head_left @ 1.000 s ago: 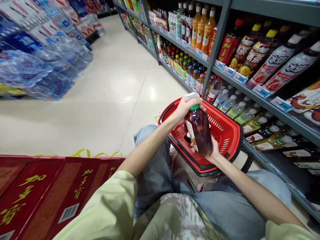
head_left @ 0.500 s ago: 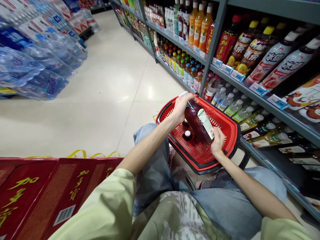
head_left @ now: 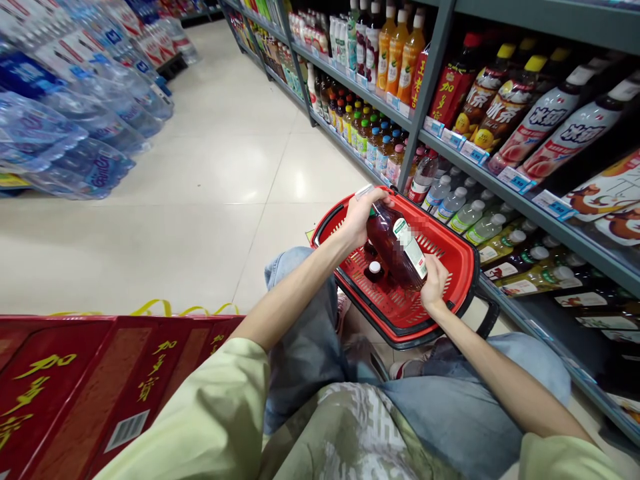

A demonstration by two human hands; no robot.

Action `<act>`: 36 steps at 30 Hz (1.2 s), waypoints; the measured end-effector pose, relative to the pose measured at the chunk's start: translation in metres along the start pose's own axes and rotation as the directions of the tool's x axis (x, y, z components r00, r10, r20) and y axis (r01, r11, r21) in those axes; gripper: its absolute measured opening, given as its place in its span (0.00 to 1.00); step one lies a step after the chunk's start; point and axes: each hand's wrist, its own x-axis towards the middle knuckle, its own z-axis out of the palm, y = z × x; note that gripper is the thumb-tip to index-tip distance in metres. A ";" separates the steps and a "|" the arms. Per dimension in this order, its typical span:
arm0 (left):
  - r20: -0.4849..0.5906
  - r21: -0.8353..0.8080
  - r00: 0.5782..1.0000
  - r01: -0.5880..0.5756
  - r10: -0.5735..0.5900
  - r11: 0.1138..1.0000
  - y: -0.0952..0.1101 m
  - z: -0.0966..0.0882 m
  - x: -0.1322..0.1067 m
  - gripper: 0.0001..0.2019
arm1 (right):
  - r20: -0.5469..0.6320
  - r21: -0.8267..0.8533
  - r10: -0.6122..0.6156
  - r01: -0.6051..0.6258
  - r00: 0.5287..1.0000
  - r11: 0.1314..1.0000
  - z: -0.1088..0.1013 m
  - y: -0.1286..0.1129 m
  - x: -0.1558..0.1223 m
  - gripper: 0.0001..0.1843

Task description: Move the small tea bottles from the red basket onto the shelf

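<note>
A large bottle of dark red drink lies tilted across both my hands, over a red shopping basket. My left hand is closed round its neck end, covering most of the cap. Around the bottle's base, my right hand has its fingers wrapped beside the pale label, which faces up. Inside the basket, below the held bottle, stands a dark bottle with a white cap. Another dark shape beside it is partly hidden by the held bottle.
Drink shelves run along the right, close to the basket. Red cartons stand at the lower left. Shrink-wrapped water bottles are piled at the upper left, with pale floor tiles between them and the shelves.
Almost nothing differs. Both hands and the held bottle have shifted very slightly left in the view, along with the basket and the surroundings.
</note>
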 end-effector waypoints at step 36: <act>0.039 0.149 0.989 0.136 -0.143 0.979 -0.006 0.011 -0.011 0.09 | 0.675 0.052 0.701 -0.963 0.229 0.264 0.012 -0.008 -0.012 0.22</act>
